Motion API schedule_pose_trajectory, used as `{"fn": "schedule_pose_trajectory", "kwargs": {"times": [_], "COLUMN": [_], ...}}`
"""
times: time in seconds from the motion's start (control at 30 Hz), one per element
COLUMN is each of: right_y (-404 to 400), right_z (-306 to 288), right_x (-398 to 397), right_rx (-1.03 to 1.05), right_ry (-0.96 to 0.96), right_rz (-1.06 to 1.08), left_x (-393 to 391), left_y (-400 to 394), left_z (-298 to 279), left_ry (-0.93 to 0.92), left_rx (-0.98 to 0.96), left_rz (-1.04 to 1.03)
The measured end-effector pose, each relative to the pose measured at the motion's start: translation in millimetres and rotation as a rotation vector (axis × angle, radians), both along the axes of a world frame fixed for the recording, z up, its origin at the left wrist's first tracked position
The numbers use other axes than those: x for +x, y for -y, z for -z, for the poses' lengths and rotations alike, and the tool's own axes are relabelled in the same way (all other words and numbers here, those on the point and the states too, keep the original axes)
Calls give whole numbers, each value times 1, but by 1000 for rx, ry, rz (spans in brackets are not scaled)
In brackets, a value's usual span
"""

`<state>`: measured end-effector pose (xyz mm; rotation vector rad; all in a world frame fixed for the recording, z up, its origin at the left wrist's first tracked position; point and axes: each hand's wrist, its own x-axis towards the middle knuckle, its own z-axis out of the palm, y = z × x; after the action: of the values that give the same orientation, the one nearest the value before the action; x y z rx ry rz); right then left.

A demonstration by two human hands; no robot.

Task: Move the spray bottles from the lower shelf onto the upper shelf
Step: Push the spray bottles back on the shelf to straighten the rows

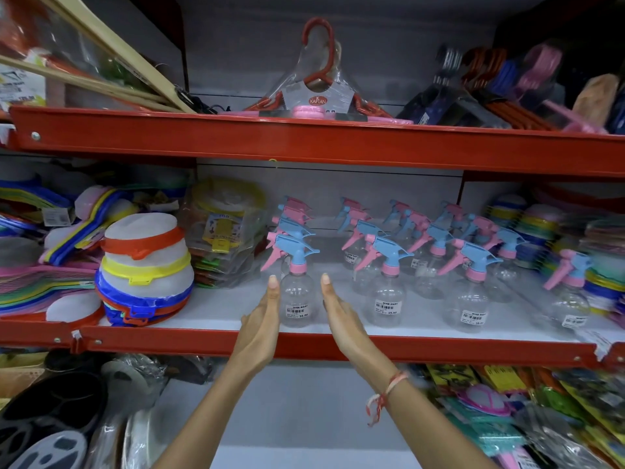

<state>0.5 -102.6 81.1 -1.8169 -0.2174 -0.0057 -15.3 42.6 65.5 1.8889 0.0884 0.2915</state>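
Several clear spray bottles with blue-and-pink trigger heads stand in rows on the white lower shelf [216, 309]. The front-left bottle [298, 299] stands upright near the shelf's front edge, with a price sticker on it. My left hand [262, 323] is flat and open just left of that bottle. My right hand [341, 316] is flat and open just right of it. Neither hand touches the bottle, as far as I can tell. More bottles stand to the right, such as one at the front middle [387, 296]. The upper shelf [304, 140] has a red front edge.
On the upper shelf lie packed red and pink hangers [321, 93], wooden hangers [111, 62] at the left and dark hangers [480, 96] at the right. Stacked round mesh covers [145, 265] and plastic packs [223, 231] sit left of the bottles; coloured stacks [541, 228] sit right.
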Motion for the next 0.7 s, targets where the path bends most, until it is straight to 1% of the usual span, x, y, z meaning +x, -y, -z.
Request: {"fn": "schedule_pose_trajectory", "kwargs": {"times": [0.07, 0.13, 0.2, 0.27, 0.33, 0.43, 0.57, 0.7], "right_y": [14, 33, 56, 81, 102, 129, 146, 143], "right_z": [3, 4, 4, 5, 5, 8, 11, 10], "right_x": [-4, -8, -9, -8, -5, 3, 12, 17], "right_rx": [84, 154, 185, 190, 165, 65, 1, -59], "right_ry": [133, 239, 296, 305, 293, 193, 45, -25], "right_rz": [73, 176, 284, 356, 381, 399, 326, 230], "left_x": [-9, -17, -16, -8, 1, 13, 25, 31], "left_y": [10, 25, 42, 61, 80, 105, 128, 138], "left_z": [3, 3, 2, 1, -1, -2, -4, -6], "left_ry": [195, 359, 388, 358, 304, 174, 3, -53], "left_rx": [-15, -58, -117, -155, -165, -119, -37, 3], "left_rz": [-166, -243, -217, -146, -56, 51, 111, 154]}}
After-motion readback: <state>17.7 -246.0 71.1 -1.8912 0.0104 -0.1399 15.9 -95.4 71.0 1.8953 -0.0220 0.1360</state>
